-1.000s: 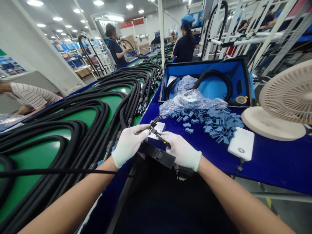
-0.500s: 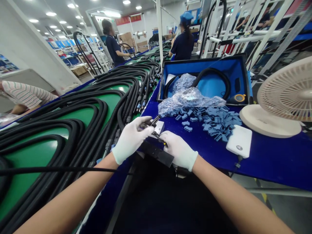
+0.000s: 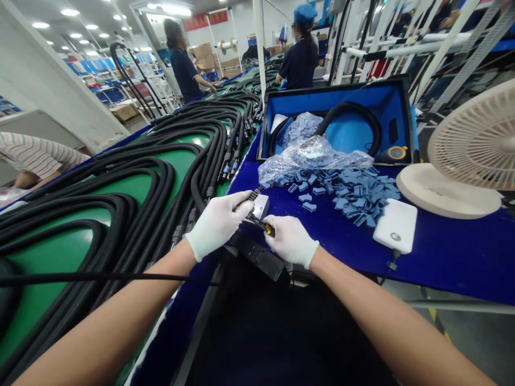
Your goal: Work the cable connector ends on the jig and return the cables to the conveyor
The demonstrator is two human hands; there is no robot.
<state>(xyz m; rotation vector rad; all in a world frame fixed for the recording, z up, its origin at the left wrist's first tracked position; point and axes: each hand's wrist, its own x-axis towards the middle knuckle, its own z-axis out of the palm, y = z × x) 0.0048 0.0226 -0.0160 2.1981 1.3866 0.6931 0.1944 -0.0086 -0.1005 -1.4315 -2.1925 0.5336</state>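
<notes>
My left hand [image 3: 217, 220], in a white glove, is closed round a dark ribbed piece [image 3: 254, 195] that looks like a cable end. A thin black part runs from it toward my right hand [image 3: 292, 240], also gloved. The right fingers are closed on a slim black-and-yellow piece [image 3: 269, 229]; its exact kind is unclear, and the fingers hide part of it. Just beyond the two hands is a small white block [image 3: 261, 206] on the blue table. Below them, a black box-like part [image 3: 259, 257] sits at the table's near edge.
Black hoses [image 3: 156, 177] lie looped on the green conveyor [image 3: 183, 161] at left. Blue plastic clips [image 3: 358, 195] are heaped near a plastic bag [image 3: 314, 153] and blue bin [image 3: 346, 139]. A white device [image 3: 396, 225] and fan [image 3: 478, 139] stand right. Two co-workers [image 3: 183, 69] are farther back.
My right hand has shifted slightly, and more of the black-and-yellow piece now shows at its fingertips. The left hand keeps its grip. The whole view has shifted a little.
</notes>
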